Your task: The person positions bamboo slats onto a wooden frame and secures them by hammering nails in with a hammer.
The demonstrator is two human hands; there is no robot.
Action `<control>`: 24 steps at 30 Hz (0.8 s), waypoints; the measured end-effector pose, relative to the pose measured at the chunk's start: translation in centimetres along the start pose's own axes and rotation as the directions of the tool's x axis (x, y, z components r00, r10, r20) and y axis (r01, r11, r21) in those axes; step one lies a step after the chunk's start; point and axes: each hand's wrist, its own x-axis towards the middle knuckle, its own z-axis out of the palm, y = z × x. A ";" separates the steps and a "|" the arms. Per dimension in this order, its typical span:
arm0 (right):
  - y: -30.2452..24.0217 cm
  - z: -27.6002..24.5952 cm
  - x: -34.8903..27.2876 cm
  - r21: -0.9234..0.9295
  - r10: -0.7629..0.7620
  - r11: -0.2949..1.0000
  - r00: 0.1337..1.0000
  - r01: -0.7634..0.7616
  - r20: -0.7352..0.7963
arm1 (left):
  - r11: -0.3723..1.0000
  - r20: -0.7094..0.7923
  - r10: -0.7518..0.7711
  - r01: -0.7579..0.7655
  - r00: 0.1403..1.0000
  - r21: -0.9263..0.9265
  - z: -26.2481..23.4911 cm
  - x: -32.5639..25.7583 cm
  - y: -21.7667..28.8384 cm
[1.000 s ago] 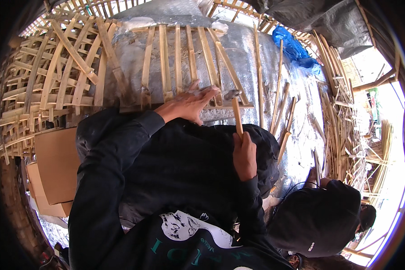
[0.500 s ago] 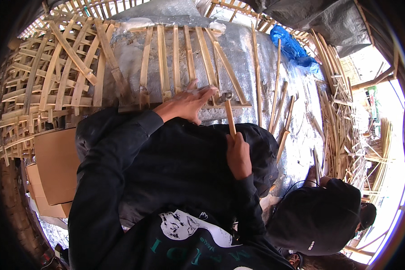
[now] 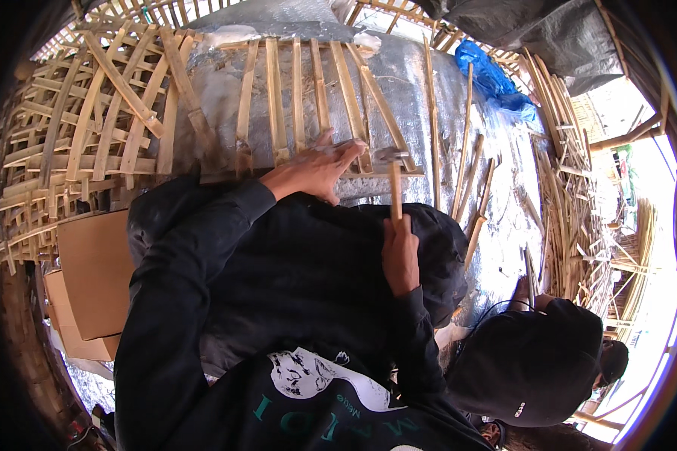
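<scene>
My right hand (image 3: 401, 259) is wrapped round the wooden handle of a hammer (image 3: 396, 188). The hammer's metal head is at the lower end of the rightmost slanted bamboo slat (image 3: 380, 105), over a bamboo crosspiece (image 3: 395, 174). To its left, my left hand (image 3: 316, 169) presses on the frame, thumb on the near side of the crosspiece and fingers reaching over the lower end of a neighbouring bamboo slat (image 3: 346, 83). Several slats lie side by side across this frame. Whether a nail is under the hammer head cannot be made out.
Woven bamboo lattice (image 3: 90, 120) fills the left, above cardboard boxes (image 3: 94, 274). Loose bamboo strips (image 3: 433, 113) lie on the silvery sheet (image 3: 496, 225). Blue plastic (image 3: 489, 79) and a bamboo pile (image 3: 572, 195) are at the right. Another person in black (image 3: 534, 361) sits at lower right.
The hammer head has moved slightly right, from between the two rightmost slats to the end of the last one, and its handle stands more upright. My left hand stays almost in place.
</scene>
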 end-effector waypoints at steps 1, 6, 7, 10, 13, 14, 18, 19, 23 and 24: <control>0.0 -0.2 0.2 0.003 -0.004 1.000 1.000 0.004 0.001 | 0.999 0.027 -0.034 0.034 0.999 -0.014 -0.3 -0.3 0.1; -1.6 -0.4 0.1 -0.024 -0.019 1.000 1.000 0.019 0.006 | 0.998 0.054 -0.055 0.056 0.997 -0.020 0.0 -0.4 -0.1; -1.9 -0.3 0.1 -0.018 0.058 0.998 0.998 -0.058 -0.031 | 1.000 -0.013 0.002 -0.002 1.000 0.006 -0.2 -0.1 -0.1; -0.6 -0.9 0.3 -0.041 -0.028 0.999 1.000 0.029 0.011 | 0.998 0.091 -0.061 0.059 0.994 0.027 -0.5 -0.3 0.1; -1.3 -1.6 0.3 -0.042 -0.020 0.999 0.998 0.022 0.053 | 0.999 0.039 -0.035 0.035 0.999 -0.014 0.1 -0.3 -0.5; -1.7 -1.2 0.1 -0.024 0.031 0.999 1.000 -0.031 0.003 | 0.999 0.044 -0.034 0.035 0.998 -0.019 0.4 -0.3 -0.5; -0.5 -1.0 0.5 -0.043 -0.030 0.999 0.999 0.031 0.023 | 1.000 0.014 -0.011 0.011 1.000 0.011 0.3 -0.1 -0.6; -0.8 -1.2 0.6 -0.081 -0.108 0.990 0.992 0.113 0.068 | 1.000 0.040 -0.030 0.030 0.999 -0.001 0.4 -0.5 -0.6; -3.0 -1.2 0.1 -0.013 0.063 0.998 0.998 -0.063 -0.025 | 1.000 -0.012 0.014 -0.014 1.000 0.015 0.2 -0.2 -0.4; -2.4 -0.8 -0.1 -0.003 0.100 0.995 0.995 -0.100 0.001 | 1.000 0.016 -0.006 0.006 1.000 0.012 0.1 -0.3 -0.1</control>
